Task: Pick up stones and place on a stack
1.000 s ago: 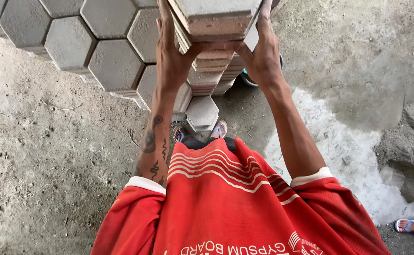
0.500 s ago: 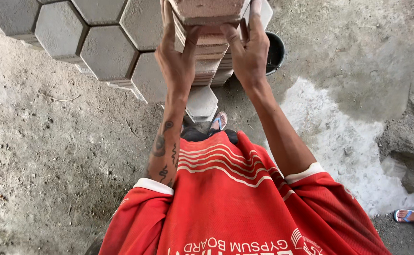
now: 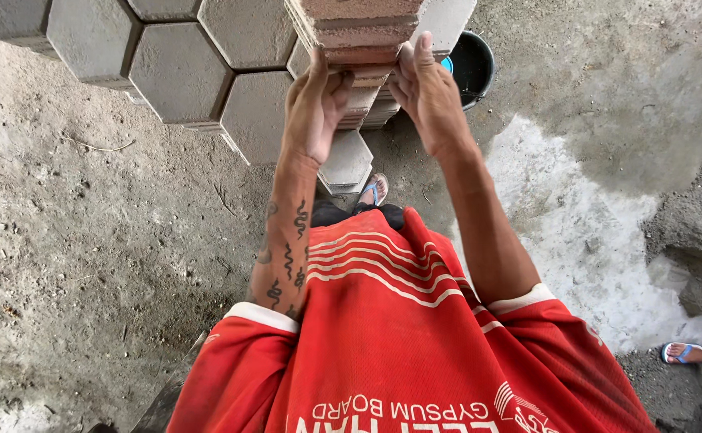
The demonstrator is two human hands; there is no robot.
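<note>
A tall stack of reddish-grey paving blocks [image 3: 357, 32] rises at the top centre, its upper part cut off by the frame. My left hand [image 3: 312, 112] presses against the stack's left side, fingers up on a block's edge. My right hand [image 3: 427, 95] grips the right side, palm flat on the blocks. Below the hands the stack continues down to a hexagonal block [image 3: 348, 160] near my sandalled foot [image 3: 374, 191]. My red shirt fills the lower frame.
Grey hexagonal pavers [image 3: 179, 72] lie laid side by side at the upper left. A black bucket [image 3: 470, 66] stands behind the stack on the right. A pale wet-looking patch [image 3: 575, 232] covers the concrete at right. Another person's sandalled foot [image 3: 687, 353] shows at the right edge.
Both hands have slid closer together on the stack, and my view has come nearer to it. The black bucket has come fully into view.
</note>
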